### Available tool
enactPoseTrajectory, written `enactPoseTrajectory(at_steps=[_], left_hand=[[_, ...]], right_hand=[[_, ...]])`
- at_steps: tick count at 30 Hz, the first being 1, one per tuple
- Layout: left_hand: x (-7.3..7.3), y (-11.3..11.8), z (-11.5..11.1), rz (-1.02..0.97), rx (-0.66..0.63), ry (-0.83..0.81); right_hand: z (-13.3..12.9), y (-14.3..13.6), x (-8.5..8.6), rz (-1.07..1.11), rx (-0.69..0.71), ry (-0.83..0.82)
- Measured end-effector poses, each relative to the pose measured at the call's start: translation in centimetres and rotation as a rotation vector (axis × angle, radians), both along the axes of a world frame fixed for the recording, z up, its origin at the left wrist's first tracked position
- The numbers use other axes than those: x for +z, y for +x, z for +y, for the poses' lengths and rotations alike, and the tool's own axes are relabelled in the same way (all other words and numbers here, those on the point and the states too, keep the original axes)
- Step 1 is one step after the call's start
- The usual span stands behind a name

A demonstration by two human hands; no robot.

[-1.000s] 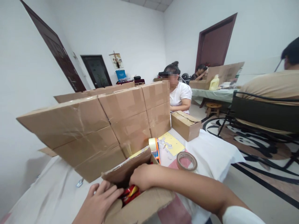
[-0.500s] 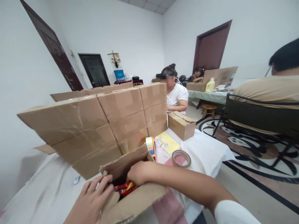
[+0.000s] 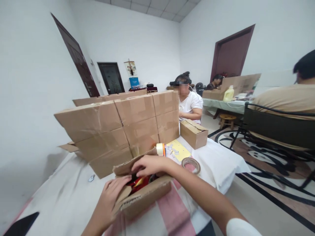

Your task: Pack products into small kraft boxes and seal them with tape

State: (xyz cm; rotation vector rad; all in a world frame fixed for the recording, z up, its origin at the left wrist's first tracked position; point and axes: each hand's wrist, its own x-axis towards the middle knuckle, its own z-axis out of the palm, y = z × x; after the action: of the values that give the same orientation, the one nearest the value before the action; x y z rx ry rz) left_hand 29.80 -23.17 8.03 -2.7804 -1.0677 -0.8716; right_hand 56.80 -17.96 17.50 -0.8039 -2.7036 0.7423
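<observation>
An open cardboard box (image 3: 147,200) stands at the near edge of the table, with shiny red and yellow packets (image 3: 139,183) inside. My left hand (image 3: 114,190) is closed over the box's left end, fingers across the flap there and thumb out of sight. Over the box opening, my right hand (image 3: 151,164) reaches in from the right near the raised far flap (image 3: 123,167). Its fingers are bent and a little apart, and no packet shows in them. The box walls and my hands hide part of the contents.
Stacked taped cartons (image 3: 105,131) form a wall behind the box. A brown tape roll (image 3: 190,166), a pale tape roll (image 3: 160,149), a yellow sheet (image 3: 178,149) and a small carton (image 3: 194,134) lie to the right. A person (image 3: 190,101) sits across the table.
My right hand has risen from deep among the packets to the box opening, its fingers now more visible. My left hand stays at the box's left end. The view has shifted left.
</observation>
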Motion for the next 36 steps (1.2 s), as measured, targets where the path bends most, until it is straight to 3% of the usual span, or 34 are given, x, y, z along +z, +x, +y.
enactPoseTrajectory(at_steps=[3,5,10,16,20,28,36], left_hand=[[-0.3,0.2,-1.2,-0.081,0.001,-0.080],[-0.3,0.4,-2.1,-0.117,0.013,-0.137],[-0.4,0.9,-2.9,-0.202,0.087,-0.192],[-0.5,1.8,-2.8,-0.313,0.082,-0.210],[-0.1,2.5,-3.3,-0.350,0.086,-0.246],[0.0,2.7,-3.8,-0.430,0.014,-0.282],[0.1,2.7,-3.8,-0.430,0.010,-0.289]], right_hand=[[-1.7,2.7,1.0,0.381,-0.194,0.002],[-2.7,3.9,0.9,0.422,-0.265,0.044],[-3.6,4.3,-0.5,0.147,-0.196,0.098],[-3.4,4.1,-0.8,-0.160,-0.158,0.274],[-3.2,4.4,-1.2,-0.172,-0.093,0.337],[-0.9,5.1,-1.6,-0.087,-0.112,0.403],[-2.0,4.7,-1.2,-0.327,0.022,0.431]])
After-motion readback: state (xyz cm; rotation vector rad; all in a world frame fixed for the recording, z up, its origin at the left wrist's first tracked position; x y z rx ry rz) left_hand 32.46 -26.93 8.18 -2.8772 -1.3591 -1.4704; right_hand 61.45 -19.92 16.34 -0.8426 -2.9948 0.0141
